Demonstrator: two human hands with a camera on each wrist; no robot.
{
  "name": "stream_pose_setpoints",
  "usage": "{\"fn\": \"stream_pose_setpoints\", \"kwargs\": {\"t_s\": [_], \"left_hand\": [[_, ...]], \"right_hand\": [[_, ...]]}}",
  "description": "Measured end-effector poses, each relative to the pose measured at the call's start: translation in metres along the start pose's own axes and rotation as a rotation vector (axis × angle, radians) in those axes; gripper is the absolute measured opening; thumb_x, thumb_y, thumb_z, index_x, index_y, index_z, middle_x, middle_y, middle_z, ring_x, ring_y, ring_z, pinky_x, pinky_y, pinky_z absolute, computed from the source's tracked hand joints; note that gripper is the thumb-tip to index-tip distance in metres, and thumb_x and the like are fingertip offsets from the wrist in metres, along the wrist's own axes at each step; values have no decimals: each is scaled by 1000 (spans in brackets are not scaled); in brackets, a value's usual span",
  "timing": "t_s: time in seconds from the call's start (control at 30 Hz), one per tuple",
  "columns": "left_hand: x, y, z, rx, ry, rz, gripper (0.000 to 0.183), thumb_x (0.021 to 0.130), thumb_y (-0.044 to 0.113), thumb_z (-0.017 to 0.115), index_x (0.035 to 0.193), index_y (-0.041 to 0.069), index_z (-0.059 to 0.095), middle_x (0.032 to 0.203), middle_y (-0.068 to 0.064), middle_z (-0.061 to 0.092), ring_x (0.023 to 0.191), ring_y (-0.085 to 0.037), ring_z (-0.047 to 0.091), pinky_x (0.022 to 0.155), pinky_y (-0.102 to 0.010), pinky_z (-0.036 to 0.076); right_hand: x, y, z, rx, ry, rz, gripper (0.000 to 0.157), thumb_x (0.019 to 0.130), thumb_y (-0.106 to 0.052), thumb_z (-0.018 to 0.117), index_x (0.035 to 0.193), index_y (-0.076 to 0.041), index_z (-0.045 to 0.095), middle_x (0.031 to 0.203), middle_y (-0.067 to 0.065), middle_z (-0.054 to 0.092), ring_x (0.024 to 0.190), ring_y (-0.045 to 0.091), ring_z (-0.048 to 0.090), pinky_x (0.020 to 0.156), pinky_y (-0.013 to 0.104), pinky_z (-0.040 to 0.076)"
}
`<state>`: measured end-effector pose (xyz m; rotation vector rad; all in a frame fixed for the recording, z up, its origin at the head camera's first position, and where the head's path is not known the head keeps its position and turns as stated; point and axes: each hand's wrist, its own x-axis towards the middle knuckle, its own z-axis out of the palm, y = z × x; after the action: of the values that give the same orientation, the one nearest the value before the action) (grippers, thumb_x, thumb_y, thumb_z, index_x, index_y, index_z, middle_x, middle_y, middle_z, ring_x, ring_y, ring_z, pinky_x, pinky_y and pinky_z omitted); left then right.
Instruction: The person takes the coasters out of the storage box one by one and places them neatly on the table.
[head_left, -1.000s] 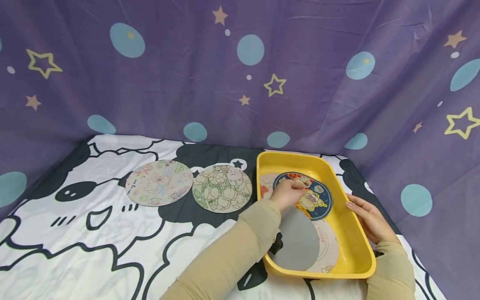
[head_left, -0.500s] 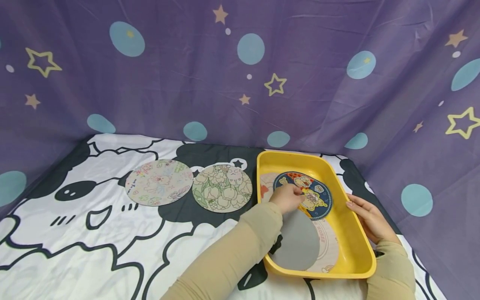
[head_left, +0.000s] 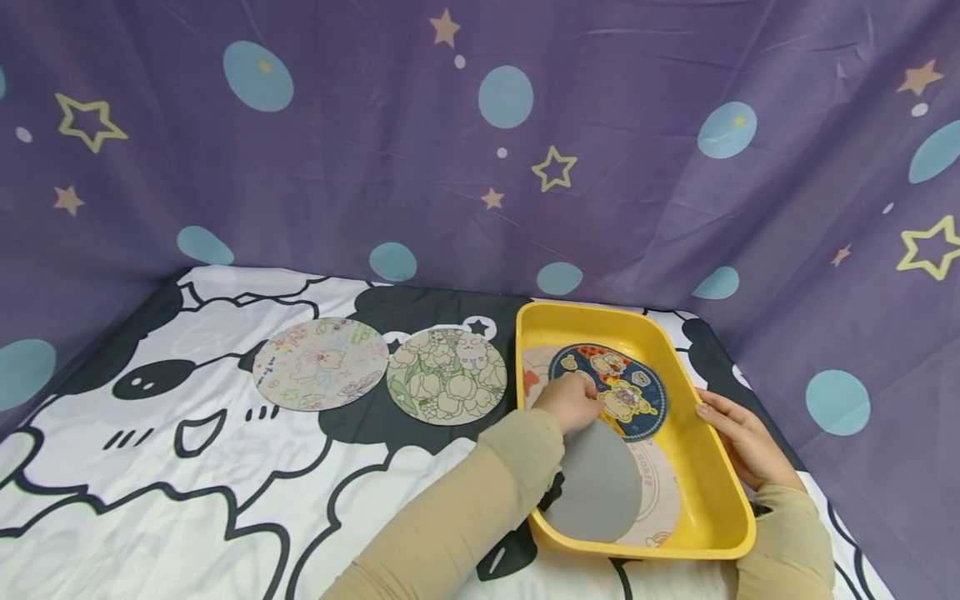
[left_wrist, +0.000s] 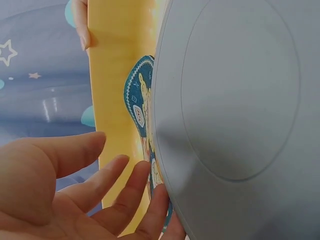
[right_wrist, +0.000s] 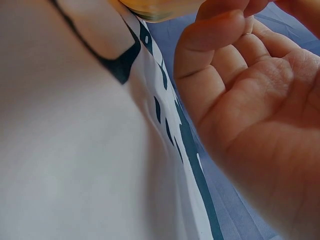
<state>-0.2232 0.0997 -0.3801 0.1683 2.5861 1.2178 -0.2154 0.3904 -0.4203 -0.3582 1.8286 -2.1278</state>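
My left hand (head_left: 570, 402) is inside the yellow tray (head_left: 716, 500), over the near-left edge of a navy round mat (head_left: 647, 396) with cartoon figures. In the left wrist view its fingers (left_wrist: 132, 187) are loosely bent, thumb apart, with the fingertips at the edges of the navy mat and of a grey round mat (left_wrist: 240, 90). That grey mat lies plain side up under my left wrist. It partly covers a pink round mat (head_left: 660, 492). My right hand (head_left: 750, 437) grips the tray's right rim, fingers hooked over the top.
Two more round mats lie on the cloth left of the tray: a pale one with colourful doodles (head_left: 321, 364) and a green floral one (head_left: 447, 377). A black-and-white cartoon cloth (head_left: 187, 508) covers the table. Behind hangs a purple curtain (head_left: 360, 142) with stars.
My left hand has drawn back slightly towards me over the navy mat, showing more of its print. The right hand stays on the rim, and the mats have not visibly moved.
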Motion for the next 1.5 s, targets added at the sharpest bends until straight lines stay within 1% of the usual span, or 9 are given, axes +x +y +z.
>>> {"fn": "stream_pose_setpoints", "kwargs": {"t_s": [0.13,0.37,0.5,0.67,0.77,0.93,1.03,1.27,1.5], "left_hand": [[-3,0,-2,41,-10,-5,24,92,22,69,113,11,74,107,-1,72,86,-16,60,76,-31,53],[-9,-1,-7,31,-44,-20,27,87,19,73,113,10,72,106,0,70,81,-17,58,68,-30,51],[-8,-1,-5,71,-57,-12,30,87,11,70,117,13,72,113,1,70,82,-16,56,67,-29,47],[-6,-3,-3,182,-127,-17,9,88,4,63,85,9,70,84,-2,67,65,-18,52,53,-28,39],[-6,-3,-2,200,-153,-14,22,86,3,63,67,11,56,66,-2,53,55,-18,47,46,-27,34],[-6,-4,-2,210,-158,-15,34,84,2,64,60,14,43,57,1,43,48,-15,42,42,-26,30],[-6,-5,-1,227,-158,-9,36,84,3,63,59,15,40,54,2,39,46,-15,41,41,-26,30],[-4,-7,2,300,-171,19,10,86,8,64,79,14,62,72,1,59,57,-16,54,47,-28,41],[-8,-6,1,355,-160,20,7,86,11,66,81,15,64,74,1,60,61,-16,55,50,-29,43]], "right_hand": [[0,-1,0,-16,7,-1,36,107,-7,36,124,-22,65,115,-4,73,98,12,72,81,28,60],[3,-3,2,-35,21,-1,34,107,-8,38,124,-22,65,114,-5,73,98,11,72,81,28,60],[3,-4,1,-33,25,-7,34,106,-7,39,123,-22,65,112,-4,73,96,11,72,80,27,60],[2,-4,1,-20,25,-11,35,106,-5,39,121,-20,66,111,-3,74,94,12,73,78,28,60],[2,-3,1,-14,31,-7,35,106,-4,39,120,-20,67,109,-2,75,93,13,73,77,28,60],[1,-2,1,8,31,-6,35,106,-4,39,121,-19,68,110,-1,74,94,13,73,77,28,60],[0,-1,1,25,36,-8,36,106,-3,39,121,-19,68,110,-1,75,94,13,73,78,28,60],[-1,-2,3,51,38,-20,39,106,-2,37,124,-19,68,112,-2,74,96,12,73,80,27,60],[-1,0,2,66,27,-22,40,106,-2,37,126,-19,66,114,-2,74,98,12,72,82,27,59]]}}
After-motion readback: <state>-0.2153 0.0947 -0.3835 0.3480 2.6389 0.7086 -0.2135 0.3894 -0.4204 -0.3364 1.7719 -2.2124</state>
